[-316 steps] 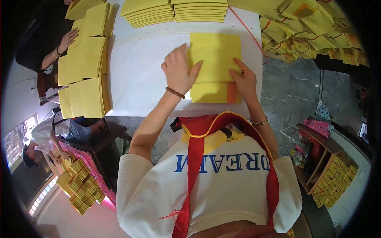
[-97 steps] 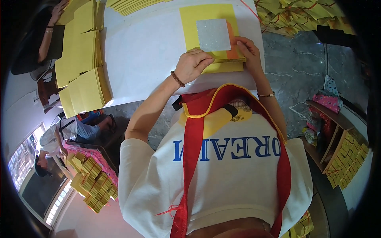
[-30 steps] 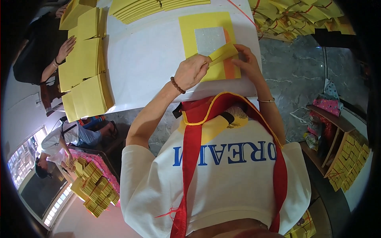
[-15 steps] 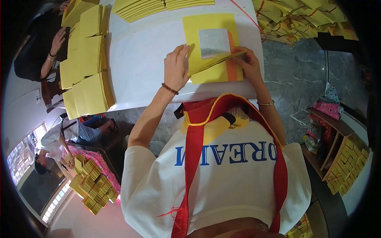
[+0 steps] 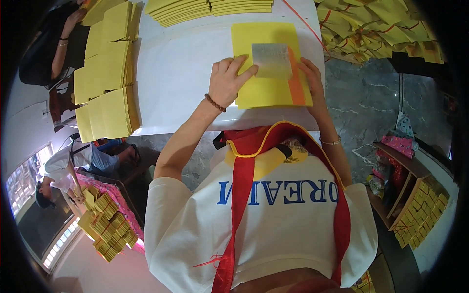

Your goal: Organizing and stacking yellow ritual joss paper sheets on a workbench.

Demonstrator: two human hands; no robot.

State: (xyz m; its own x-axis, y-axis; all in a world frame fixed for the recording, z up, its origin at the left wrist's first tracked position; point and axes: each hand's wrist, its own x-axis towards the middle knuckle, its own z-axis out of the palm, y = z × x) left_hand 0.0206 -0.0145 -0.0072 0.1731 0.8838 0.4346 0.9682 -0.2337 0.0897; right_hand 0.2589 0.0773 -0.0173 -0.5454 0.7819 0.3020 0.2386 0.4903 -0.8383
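A yellow paper sheet (image 5: 266, 93) lies flat on the white table, bearing a silver square (image 5: 271, 61) and an orange strip (image 5: 296, 87) along the square's right side. My left hand (image 5: 228, 78) rests at the sheet's left edge, fingers spread; its thumb reaches the silver square. Against the right edge lies my right hand (image 5: 315, 85), its fingers stretched along the paper near the orange strip. Neither hand is closed round anything that I can see, though part of the right hand's underside is hidden.
Stacks of yellow paper line the table's left side (image 5: 110, 71) and far edge (image 5: 210, 7). A red cord (image 5: 308, 24) crosses the far right corner. Yellow bundles (image 5: 376, 29) lie beyond it. Two people are at the left, one beside a heap of yellow bundles (image 5: 110, 222).
The raised near edge of the paper is down and the sheet lies flat. My right hand has let go of that edge and moved to the side; my left fingers have spread onto the sheet.
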